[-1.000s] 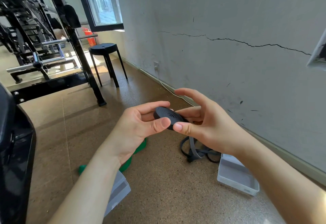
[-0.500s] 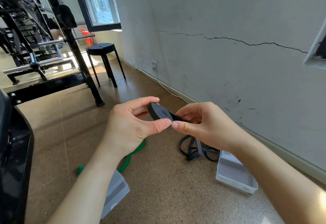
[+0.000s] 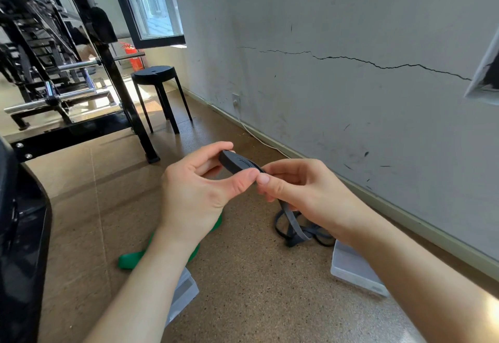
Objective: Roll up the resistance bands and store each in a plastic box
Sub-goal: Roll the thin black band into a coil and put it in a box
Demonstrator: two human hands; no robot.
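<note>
Head view: the grey band's coil (image 3: 239,164) is pinched in the left hand (image 3: 197,194). The right hand (image 3: 305,189), splayed behind it a second ago, now grips the tail (image 3: 293,224) beside it. Loose length trailing below suggests the rolling is unfinished.

Daylight is pouring in through the window (image 3: 155,5) at the far left, bleaching the floor (image 3: 256,288) under the gym rack (image 3: 40,59) into pale patches, while the wall (image 3: 324,105) is sitting in softer, even light. A hot glare is burning out the skin of my right forearm (image 3: 421,280) at the lower right corner, and the rack is throwing a dull shadow across the floor. The wide lens is bowing the window frame and the wall's base toward the edges, and the far rack is looking murky and slightly soft.
</note>
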